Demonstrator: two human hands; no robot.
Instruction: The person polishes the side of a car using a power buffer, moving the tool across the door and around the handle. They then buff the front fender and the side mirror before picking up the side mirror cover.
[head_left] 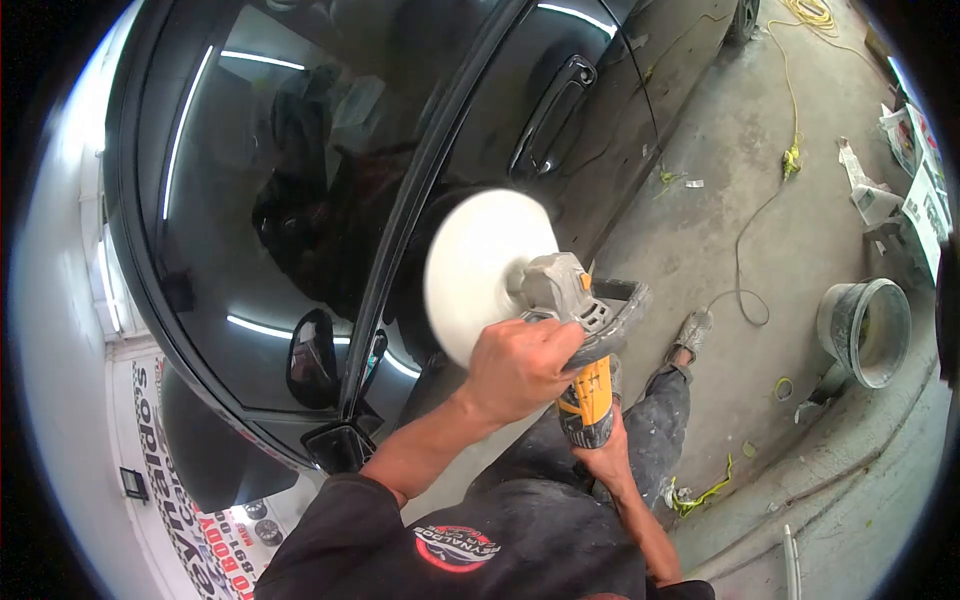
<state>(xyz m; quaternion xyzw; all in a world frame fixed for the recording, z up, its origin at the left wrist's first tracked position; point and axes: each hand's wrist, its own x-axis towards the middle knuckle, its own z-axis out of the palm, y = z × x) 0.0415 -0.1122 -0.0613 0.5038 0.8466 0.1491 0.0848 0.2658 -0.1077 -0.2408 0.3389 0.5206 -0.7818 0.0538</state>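
A yellow and grey power polisher [585,400] is held in both my hands, its round white pad [485,270] facing the black car door [460,215]. The pad overlaps the door panel just below the window line, to the left of the door handle [552,115]. My left hand [525,362] is closed around the front of the tool, near the grey head and its black loop handle [622,318]. Lower down, my right hand [608,452] wraps the rear end of the yellow body, its fingers partly hidden behind it.
The side mirror [340,445] juts out close to my left forearm. A dusty bucket [866,332] stands on the concrete floor at right. A cord [742,260] and yellow extension cable [793,90] run across the floor, with paper scraps [868,190] near the right edge.
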